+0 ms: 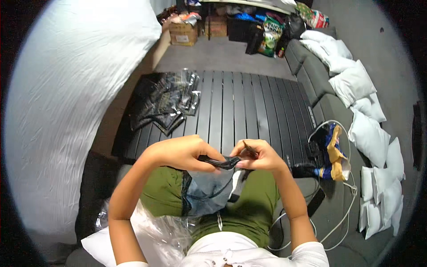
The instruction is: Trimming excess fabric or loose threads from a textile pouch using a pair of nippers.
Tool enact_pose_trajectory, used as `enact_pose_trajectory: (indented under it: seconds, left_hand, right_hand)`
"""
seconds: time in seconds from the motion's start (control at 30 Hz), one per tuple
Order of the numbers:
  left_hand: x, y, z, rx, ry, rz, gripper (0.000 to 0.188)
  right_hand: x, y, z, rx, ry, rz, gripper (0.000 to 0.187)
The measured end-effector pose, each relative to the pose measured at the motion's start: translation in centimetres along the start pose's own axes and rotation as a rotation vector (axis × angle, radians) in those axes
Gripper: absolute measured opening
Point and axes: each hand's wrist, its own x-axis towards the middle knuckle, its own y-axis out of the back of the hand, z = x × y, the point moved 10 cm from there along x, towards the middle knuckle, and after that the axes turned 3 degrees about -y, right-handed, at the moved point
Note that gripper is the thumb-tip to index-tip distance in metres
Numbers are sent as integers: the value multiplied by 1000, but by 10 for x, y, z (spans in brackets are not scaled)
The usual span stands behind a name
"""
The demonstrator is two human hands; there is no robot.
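Note:
Above my lap, both hands pinch a thin black band (219, 163), its surface dark and slightly shiny. My left hand (184, 152) has its thumb and fingers closed on the band's left part. The right hand (261, 156) pinches the other end, and a dark crumpled bit (250, 149) pokes out between its fingers. Below, a sheer grey-blue cloth (205, 191) with a dark lacy edge lies over my green trousers; whether it joins the band I cannot tell. A white strip (237, 182) with a dark end hangs beneath the right hand.
A black slatted table (240, 107) stands ahead, with several black items in clear plastic bags (167, 100) at its left. Clear plastic and a white pillow (142, 231) lie by my left side. White cushions (371, 133), cables and a blue-yellow packet (336, 153) occupy the grey sofa at right.

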Motion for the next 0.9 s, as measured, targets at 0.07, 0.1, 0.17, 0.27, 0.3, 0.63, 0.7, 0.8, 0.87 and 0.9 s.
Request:
enact_pose_trajectory:
  seconds: [0.07,0.1,0.17,0.27,0.3,0.63,0.7,0.8,0.87,0.9]
  left_hand:
    - [-12,14,0,44,21,42,27]
    - [-18,22,-1,64,34,67,30]
    - [-27,37,3,76,105,98,34]
    - [-40,47,-19,224,278,25,34]
    - [-44,52,-19,145,266,71,34]
    - [-68,126,16,304,108,408,37]
    - [-68,135,24,360,45,466,32]
    - [-71,145,35,416,59,513,31]
    - [-72,150,43,416,22,551,30]
    - [-70,150,54,463,3,554,30]
  right_hand:
    - [2,13,-29,-74,72,69,19]
    - [3,20,-43,-183,67,111,16]
    - [3,34,-67,-287,46,196,8]
    - [1,60,-89,-250,-3,284,6]
    - [3,68,-93,-242,-19,298,8]
    - [-10,97,-138,41,97,196,11]
    - [-12,94,-146,-13,171,191,13]
    - [-16,82,-172,128,380,148,16]
    - [-23,86,-182,142,450,204,17]
    - [-24,88,-179,197,454,203,19]
